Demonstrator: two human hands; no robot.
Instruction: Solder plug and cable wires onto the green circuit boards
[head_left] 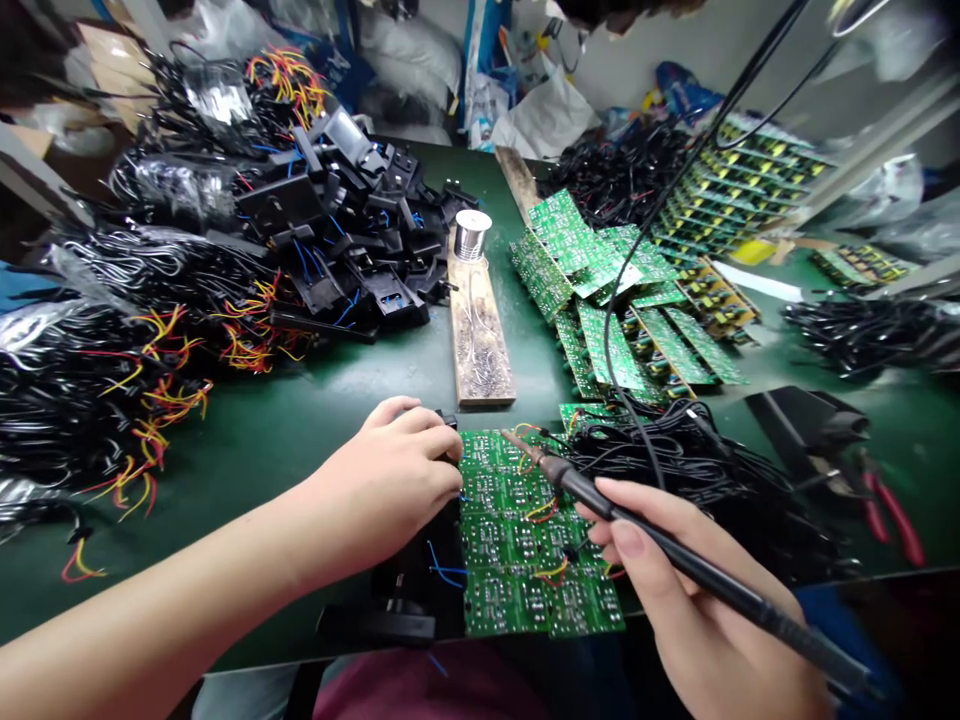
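My right hand (675,590) holds a soldering iron (568,478) like a pen, its tip over the top edge of a green circuit board panel (506,545). My left hand (405,455) is closed at the panel's upper left corner, its fingers curled on a black plastic adapter housing (448,418) that they partly hide. Along the panel's left side lie more black housings (397,625) with plug pins, and blue wires (446,572) run from them to the boards. Red and yellow wire ends (553,572) rest on the panel's right half, leading to black cables (675,450).
A solder spool (471,236) stands on a scorched wooden strip (481,350). Piled housings (360,220) and bundled cables (97,350) occupy the left. To the right are stacked circuit boards (615,340) and red-handled pliers (896,515). The iron's cord (616,290) hangs across the right side.
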